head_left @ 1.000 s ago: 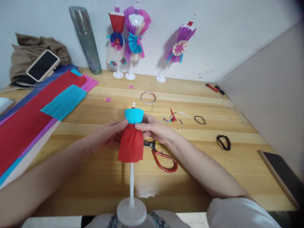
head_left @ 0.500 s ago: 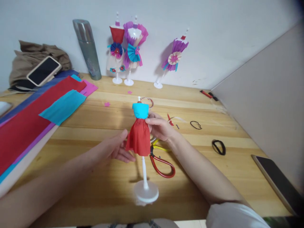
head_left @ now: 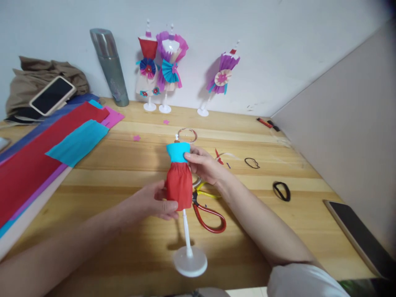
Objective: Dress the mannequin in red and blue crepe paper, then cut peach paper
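Note:
A small white dress form on a stand (head_left: 186, 235) is held up in front of me, leaning slightly left. It wears a turquoise paper top (head_left: 177, 152) and a gathered red paper skirt (head_left: 180, 183). My right hand (head_left: 206, 164) is closed around the form at its right side, with the thumb on the top near the waist. Low on the skirt's left side, my left hand (head_left: 158, 203) grips the lower edge, its thumb in front and its other fingers partly hidden. Behind the skirt lie scissors with red loop handles (head_left: 213, 227) and a yellow-handled tool (head_left: 210, 194).
Three dressed forms (head_left: 148, 76) stand along the wall beside a flask (head_left: 113, 70). Coloured paper strips (head_left: 77, 142) and a phone (head_left: 52, 95) lie left. A hair tie (head_left: 281, 191), another phone (head_left: 352, 231) and red scraps (head_left: 219, 157) lie right.
My left hand has come in from beside the skirt and taken hold of its lower edge. The dressed form has tilted left and sunk slightly, and my right thumb sits higher on it.

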Available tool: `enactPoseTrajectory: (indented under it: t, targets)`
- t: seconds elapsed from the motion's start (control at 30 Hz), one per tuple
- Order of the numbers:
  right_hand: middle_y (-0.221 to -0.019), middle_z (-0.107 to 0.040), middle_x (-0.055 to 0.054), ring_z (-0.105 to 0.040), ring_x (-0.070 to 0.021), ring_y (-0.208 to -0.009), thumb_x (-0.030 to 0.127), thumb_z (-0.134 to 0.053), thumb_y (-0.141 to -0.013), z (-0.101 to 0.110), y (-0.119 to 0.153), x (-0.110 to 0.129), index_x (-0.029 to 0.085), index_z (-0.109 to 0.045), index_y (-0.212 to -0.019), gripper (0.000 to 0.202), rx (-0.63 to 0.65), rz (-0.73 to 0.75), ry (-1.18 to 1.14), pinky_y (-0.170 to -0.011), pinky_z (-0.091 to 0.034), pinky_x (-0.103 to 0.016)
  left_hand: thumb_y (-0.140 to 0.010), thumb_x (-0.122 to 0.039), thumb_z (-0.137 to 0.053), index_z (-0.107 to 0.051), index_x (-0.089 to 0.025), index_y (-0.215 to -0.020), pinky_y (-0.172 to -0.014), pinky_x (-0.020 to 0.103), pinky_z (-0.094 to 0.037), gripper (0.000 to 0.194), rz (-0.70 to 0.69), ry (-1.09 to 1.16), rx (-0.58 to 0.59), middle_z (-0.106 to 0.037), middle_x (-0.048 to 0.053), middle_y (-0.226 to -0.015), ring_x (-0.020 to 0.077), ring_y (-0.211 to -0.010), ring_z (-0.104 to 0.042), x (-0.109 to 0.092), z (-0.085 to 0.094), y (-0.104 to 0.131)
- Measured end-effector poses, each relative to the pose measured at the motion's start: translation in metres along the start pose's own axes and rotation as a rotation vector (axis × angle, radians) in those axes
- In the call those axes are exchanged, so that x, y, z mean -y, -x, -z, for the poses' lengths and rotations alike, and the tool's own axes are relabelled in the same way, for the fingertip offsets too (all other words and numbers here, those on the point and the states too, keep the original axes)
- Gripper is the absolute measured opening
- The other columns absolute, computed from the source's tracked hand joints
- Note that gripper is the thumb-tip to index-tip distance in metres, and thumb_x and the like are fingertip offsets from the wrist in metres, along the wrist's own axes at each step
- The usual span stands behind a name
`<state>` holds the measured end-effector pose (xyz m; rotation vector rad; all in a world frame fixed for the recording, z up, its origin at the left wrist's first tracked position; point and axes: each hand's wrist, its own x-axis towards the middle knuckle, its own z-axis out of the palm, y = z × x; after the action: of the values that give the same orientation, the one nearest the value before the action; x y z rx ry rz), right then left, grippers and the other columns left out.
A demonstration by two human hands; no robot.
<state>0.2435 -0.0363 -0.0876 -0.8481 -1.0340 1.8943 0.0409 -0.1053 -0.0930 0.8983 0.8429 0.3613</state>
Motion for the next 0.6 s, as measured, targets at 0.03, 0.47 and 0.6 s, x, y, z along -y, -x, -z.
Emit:
enactPoseTrajectory:
  t: [0.03, 0.47, 0.6]
  targets:
    - [-0.072, -0.065, 0.004, -0.056, -0.0074, -0.057, 0.036, -0.088, -0.058, 0.000, 0.000, 0.001, 0.019, -0.068, -0.089, 0.041, -0.013, -0.008, 0.010, -0.049, -0.043, -0.018, -0.063, -0.050, -0.085, -0.063, -0.020, -0.118, -0.082, 0.039, -0.053, 0.066, 0.027, 0.028, -0.006, -0.072, 0.008, -0.103, 0.0260, -0.089, -0.070, 0.001, -0.004, 0.001]
    - [-0.083, -0.069, -0.001, -0.059, -0.0131, -0.064, 0.052, -0.084, -0.061, 0.007, 0.000, 0.005, 0.022, -0.071, -0.101, 0.051, -0.025, -0.091, -0.072, -0.056, -0.050, -0.024, -0.052, -0.026, -0.084, -0.064, -0.013, -0.078, -0.067, 0.032, -0.049, 0.036, 0.136, 0.256, -0.040, -0.071, 0.006, -0.068, 0.0187, -0.064, -0.067, 0.029, -0.046, 0.006]
    - [-0.082, -0.069, -0.005, -0.062, -0.0170, -0.069, 0.060, -0.070, -0.075, 0.013, -0.004, 0.007, 0.019, -0.072, -0.091, 0.044, -0.132, -0.073, 0.026, -0.066, -0.053, -0.030, -0.052, -0.029, -0.085, -0.066, -0.014, -0.076, -0.068, 0.032, -0.049, 0.034, 0.139, 0.221, 0.002, -0.071, 0.004, -0.066, 0.0181, -0.064, -0.067, 0.034, -0.047, 0.006]
